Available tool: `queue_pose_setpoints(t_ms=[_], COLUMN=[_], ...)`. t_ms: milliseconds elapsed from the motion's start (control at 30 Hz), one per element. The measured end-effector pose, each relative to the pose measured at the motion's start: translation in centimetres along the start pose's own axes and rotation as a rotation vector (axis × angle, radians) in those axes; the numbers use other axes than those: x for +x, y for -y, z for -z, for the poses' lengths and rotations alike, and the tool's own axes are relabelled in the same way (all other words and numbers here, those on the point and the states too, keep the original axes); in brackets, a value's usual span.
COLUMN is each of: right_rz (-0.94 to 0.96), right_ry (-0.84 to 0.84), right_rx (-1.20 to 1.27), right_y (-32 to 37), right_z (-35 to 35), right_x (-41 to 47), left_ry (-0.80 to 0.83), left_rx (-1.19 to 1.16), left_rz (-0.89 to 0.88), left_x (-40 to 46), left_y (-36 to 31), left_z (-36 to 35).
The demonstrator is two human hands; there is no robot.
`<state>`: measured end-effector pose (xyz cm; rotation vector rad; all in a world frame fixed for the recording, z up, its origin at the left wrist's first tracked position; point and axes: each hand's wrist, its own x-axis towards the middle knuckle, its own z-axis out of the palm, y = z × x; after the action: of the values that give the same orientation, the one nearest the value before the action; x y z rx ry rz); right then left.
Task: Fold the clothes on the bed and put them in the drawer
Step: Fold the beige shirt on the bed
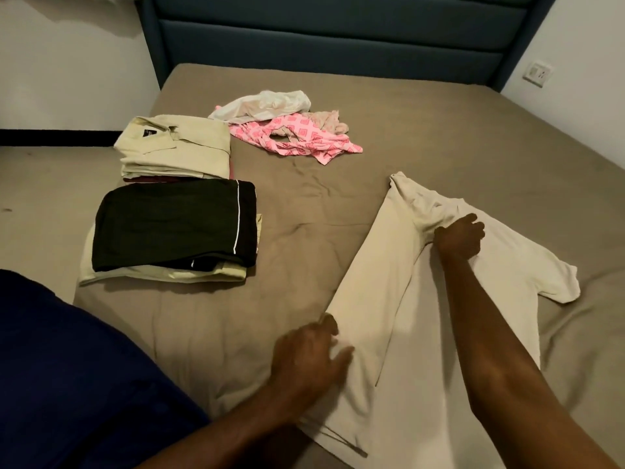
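Nearest, at the lower left, a fold of dark blue cloth [67,377] belonging to the person fills the corner, and both bare forearms reach out from it over the bed [304,204], which is covered in a taupe sheet.

The left hand [309,358] rests on the near left edge of a cream T-shirt [382,299], fingers spread and lightly bent, pressing the cloth down; whether any fabric is pinched under them I cannot tell. The shirt lies flat on the right half of the bed, its hem toward the person and its collar end away. Its long axis runs from the near edge up toward the headboard, leaning a little to the left at the far end. The left side has been folded inward, giving a long straight edge, while the right sleeve still sticks out sideways toward the right.

Farther along, the right hand [460,236] sits near the collar, fingers curled and gripping a bunch of the shirt's fabric at the shoulder.

Across on the left side of the bed lie two folded stacks: a black garment with a thin white stripe [176,223] on top of pale cloth, and just beyond it, touching, a folded cream collared shirt [176,147] over something dark red.

Farther still, near the middle, a crumpled pink patterned garment [297,138] lies with a rumpled white garment [263,104] against its far side. Behind everything stands the dark blue padded headboard [331,35], with a wall socket [537,74] to its right.
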<state>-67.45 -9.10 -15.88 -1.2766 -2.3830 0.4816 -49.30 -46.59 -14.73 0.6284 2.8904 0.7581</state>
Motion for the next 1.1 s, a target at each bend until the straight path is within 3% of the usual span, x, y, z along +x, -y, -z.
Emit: queue_pose_setpoints(t_ms=[67, 100, 267, 400, 600, 667, 800, 867, 967, 1100], right_rz=[0.181, 0.266, 0.514, 0.536, 0.508, 0.512, 0.495, 0.482, 0.496, 0.449], right_ry=[-0.08, -0.089, 0.132, 0.256, 0.228, 0.186, 0.088, 0.058, 0.05, 0.015], right_rx=[-0.09, -0.105, -0.037, -0.183, -0.185, -0.168, -0.074, -0.091, -0.17, -0.195], right_y=[0.4, 0.5, 1.4, 1.4, 2.0, 2.1, 2.3, 1.8, -0.6, -2.1], right_z=[-0.7, -1.3, -3.7, -5.1, -4.1, -3.7, -2.7, -2.6, -4.5, -6.9], right_x=[-1.5, -2.2, -7.0, -8.9, -7.4, -6.0, -1.5, 0.7, 1.8, 2.2], left_ry=[-0.095, -0.063, 0.314, 0.504, 0.696, 0.644, 0.188, 0.073, 0.02, 0.016], left_rx=[0.053, 0.058, -0.162, -0.541, -0.542, -0.515, -0.335, -0.31, -0.287, -0.412], left_rz=[0.051, 0.089, 0.129, 0.235, 0.325, 0.329, 0.163, 0.063, -0.033, -0.026], left_x=[0.6, 0.7, -0.5, -1.5, -0.6, 0.5, 5.6, 9.8, 16.6, 27.5], left_y=[2.3, 3.3, 5.7, 7.4, 7.7, 7.4, 6.8, 5.8, 3.6, 1.4], left_z=[0.7, 0.9, 0.7, 2.4, 4.3, 4.5, 3.0, 1.8, 0.3, -1.6])
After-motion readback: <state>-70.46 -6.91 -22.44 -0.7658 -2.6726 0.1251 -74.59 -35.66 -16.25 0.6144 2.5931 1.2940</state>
